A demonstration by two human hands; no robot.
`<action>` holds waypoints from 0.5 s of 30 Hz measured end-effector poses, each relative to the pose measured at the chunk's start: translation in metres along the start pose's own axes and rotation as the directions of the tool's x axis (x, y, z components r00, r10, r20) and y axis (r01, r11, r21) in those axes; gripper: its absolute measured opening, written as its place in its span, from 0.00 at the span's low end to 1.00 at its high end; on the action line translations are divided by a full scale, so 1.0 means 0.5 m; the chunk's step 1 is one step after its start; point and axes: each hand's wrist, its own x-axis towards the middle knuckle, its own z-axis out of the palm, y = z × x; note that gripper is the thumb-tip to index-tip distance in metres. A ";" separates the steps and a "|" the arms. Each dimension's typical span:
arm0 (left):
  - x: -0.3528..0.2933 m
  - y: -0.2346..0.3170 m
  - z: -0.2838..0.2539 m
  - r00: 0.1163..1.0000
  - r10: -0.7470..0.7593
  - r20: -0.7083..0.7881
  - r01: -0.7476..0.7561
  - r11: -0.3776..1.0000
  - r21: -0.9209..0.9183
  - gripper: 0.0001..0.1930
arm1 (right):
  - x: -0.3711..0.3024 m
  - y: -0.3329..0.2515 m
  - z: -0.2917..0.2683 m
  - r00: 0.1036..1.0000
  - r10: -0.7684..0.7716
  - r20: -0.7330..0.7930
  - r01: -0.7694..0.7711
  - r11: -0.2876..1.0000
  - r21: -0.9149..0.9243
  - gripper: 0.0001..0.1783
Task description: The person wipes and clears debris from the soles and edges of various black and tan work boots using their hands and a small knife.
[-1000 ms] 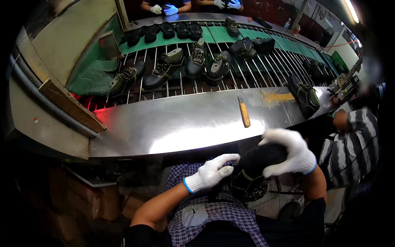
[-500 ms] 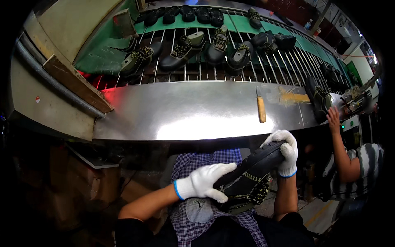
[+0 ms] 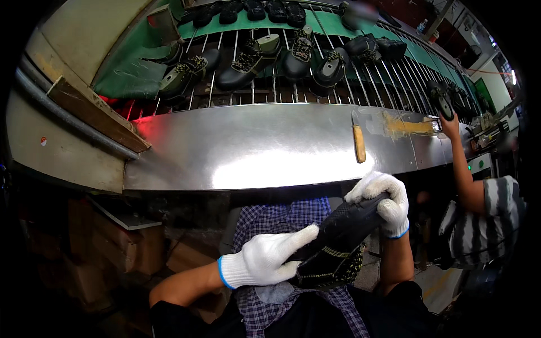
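Above my lap I hold a black shoe [image 3: 338, 242] with yellow stitching and speckled black-and-yellow laces, tilted on its side. My right hand [image 3: 384, 198], in a white knit glove, wraps round the upper end of the shoe. At its lower end is my left hand [image 3: 269, 254], gloved the same way, gripping the edge with the thumb below and a finger along the side. A knife [image 3: 359, 142] with a wooden handle lies on the metal table ledge [image 3: 270, 152] beyond my hands.
Behind the ledge runs a rack of metal rods carrying several black shoes [image 3: 248, 63] and green cloth [image 3: 332, 28]. A wooden board [image 3: 90, 115] borders the left. At right, a co-worker's arm [image 3: 459, 152] reaches over the ledge, holding a shoe [image 3: 440, 100].
The shoe in my hands has rolled slightly, and my left hand has shifted a little left. The co-worker's hand has taken the shoe at right and moved it up toward the rods.
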 end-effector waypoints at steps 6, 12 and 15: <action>-0.018 0.002 -0.004 0.997 0.071 0.001 -0.071 0.989 0.129 0.36 | 0.000 -0.001 0.011 0.999 0.038 -0.001 -0.038 0.998 -0.052 0.15; -0.026 0.029 0.004 0.997 -0.075 0.029 0.070 0.986 0.153 0.29 | -0.006 0.013 0.034 0.982 0.128 -0.140 -0.145 0.982 -0.122 0.18; -0.025 0.025 0.001 0.998 -0.056 0.042 0.049 0.988 0.149 0.28 | -0.028 0.048 0.045 0.958 0.085 -0.273 -0.097 0.995 -0.029 0.15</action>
